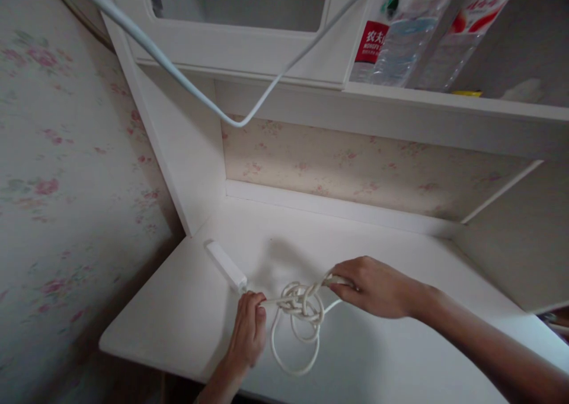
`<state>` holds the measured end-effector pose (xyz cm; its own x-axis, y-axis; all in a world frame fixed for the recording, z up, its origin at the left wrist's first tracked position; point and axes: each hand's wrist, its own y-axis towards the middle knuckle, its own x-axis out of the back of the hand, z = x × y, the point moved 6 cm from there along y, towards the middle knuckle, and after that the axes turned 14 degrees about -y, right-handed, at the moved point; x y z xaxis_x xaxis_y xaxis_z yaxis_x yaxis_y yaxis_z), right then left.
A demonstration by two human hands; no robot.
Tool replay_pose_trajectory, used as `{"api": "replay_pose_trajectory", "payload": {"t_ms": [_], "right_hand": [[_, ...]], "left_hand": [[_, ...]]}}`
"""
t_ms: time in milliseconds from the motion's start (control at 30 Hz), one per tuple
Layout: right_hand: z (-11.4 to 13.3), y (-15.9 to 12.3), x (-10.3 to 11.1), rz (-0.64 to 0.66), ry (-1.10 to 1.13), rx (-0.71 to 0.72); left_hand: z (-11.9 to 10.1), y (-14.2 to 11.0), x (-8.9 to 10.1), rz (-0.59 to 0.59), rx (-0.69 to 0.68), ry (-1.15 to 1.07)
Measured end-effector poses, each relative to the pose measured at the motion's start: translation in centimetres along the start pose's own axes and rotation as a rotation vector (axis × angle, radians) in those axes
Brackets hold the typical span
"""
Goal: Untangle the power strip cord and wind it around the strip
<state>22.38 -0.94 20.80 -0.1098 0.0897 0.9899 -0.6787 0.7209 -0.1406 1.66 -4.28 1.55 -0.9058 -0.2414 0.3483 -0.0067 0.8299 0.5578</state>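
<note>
A white cord [297,303], tangled in a knotted bundle with loops hanging below, stretches between my two hands over the white desk [178,309]. My left hand [251,327] is closed on the cord near the end of a white power strip [226,266], which lies at the left of the desk. On the other side of the tangle, my right hand [368,285] pinches the cord between thumb and fingers. Part of the cord trails behind the right hand. Whether the power strip's sockets face up cannot be made out.
Across the top, a thick white cable [178,75] sags in front of the cabinet [240,45]. Several plastic bottles [406,42] stand on the upper right shelf [444,99]. Floral wallpaper [53,185] covers the left wall. The desk's front left corner [104,342] is rounded.
</note>
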Motion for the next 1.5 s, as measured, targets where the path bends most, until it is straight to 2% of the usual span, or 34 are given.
{"api": "replay_pose_trajectory", "payload": {"t_ms": [100, 167, 200, 300, 400, 533, 733, 867, 967, 1067, 1167, 1233, 1367, 1500], "right_hand": [[-4.1, -3.0, 1.6, -0.017, 0.112, -0.145], [-8.2, -5.7, 2.2, -0.04, 0.194, -0.319], [-10.2, -7.0, 2.4, -0.057, 0.234, -0.39], [-14.7, -10.3, 2.0, -0.093, 0.317, -0.484], [-16.5, -11.8, 0.7, -0.118, 0.383, -0.567], [-15.2, -11.1, 0.0, -0.243, 0.362, -0.652], [-9.3, -7.3, 1.2, -0.409, 0.279, -0.622], [-6.1, -5.4, 1.9, -0.646, 0.251, -0.628], [-4.3, -4.4, 1.5, -0.8, 0.228, -0.597], [-3.4, -3.5, 0.5, -0.843, 0.182, -0.553], [-3.6, -3.5, -1.0, -0.812, 0.131, -0.559], [-4.4, -4.3, -1.8, -0.81, 0.09, -0.62], [-7.2, -7.4, -3.3, -0.862, 0.09, -0.861], [-10.0, -10.5, -5.5, -0.943, 0.342, -1.098]], "left_hand": [[2.3, 0.5, 2.5, -0.06, 0.012, 0.118], [3.6, 0.7, 4.4, -0.152, 0.006, 0.225], [4.0, 0.8, 4.9, -0.149, -0.016, 0.257], [4.5, 1.0, 5.3, -0.065, -0.053, 0.266], [4.4, 1.3, 4.8, -0.041, -0.012, 0.23], [3.7, 1.4, 3.7, -0.05, 0.058, 0.144], [1.6, 0.4, 0.5, -0.085, 0.194, -0.106], [-0.1, 0.1, -2.6, -0.072, 0.32, -0.318], [-1.1, 0.8, -4.5, -0.045, 0.34, -0.405], [-1.5, 2.0, -5.5, 0.018, 0.331, -0.377], [-1.5, 3.0, -6.1, 0.132, 0.301, -0.296], [-1.4, 3.4, -6.4, 0.219, 0.251, -0.2], [-1.2, 3.4, -7.0, 0.405, 0.112, 0.059], [-1.8, 2.8, -7.5, 0.587, -0.002, 0.238]]}}
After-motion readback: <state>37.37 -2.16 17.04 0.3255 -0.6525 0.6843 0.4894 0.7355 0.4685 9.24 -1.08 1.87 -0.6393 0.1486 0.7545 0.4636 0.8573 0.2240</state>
